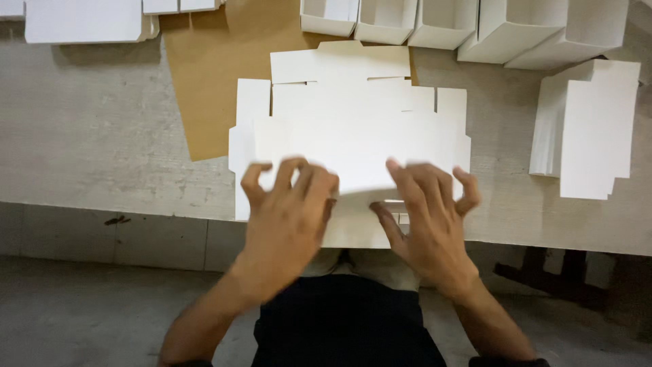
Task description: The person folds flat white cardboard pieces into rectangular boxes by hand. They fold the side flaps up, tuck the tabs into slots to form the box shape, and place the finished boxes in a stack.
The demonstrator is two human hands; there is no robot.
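At the lower middle of the frame, left hand point(288, 211) and right hand point(428, 211) press spread fingers on the flat white box blank point(360, 136), probably best folded evenly along its crease.

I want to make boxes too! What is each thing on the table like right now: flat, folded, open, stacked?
Flat box blank: unfolded, near flap bent up under both hands.
Left hand: fingers curled on the blank.
Right hand: fingers curled on the blank.
Made boxes: folded up, open, in a row.
Blank stack: flat, piled.
Brown sheet: flat under the blank.
Table: bare grey here.
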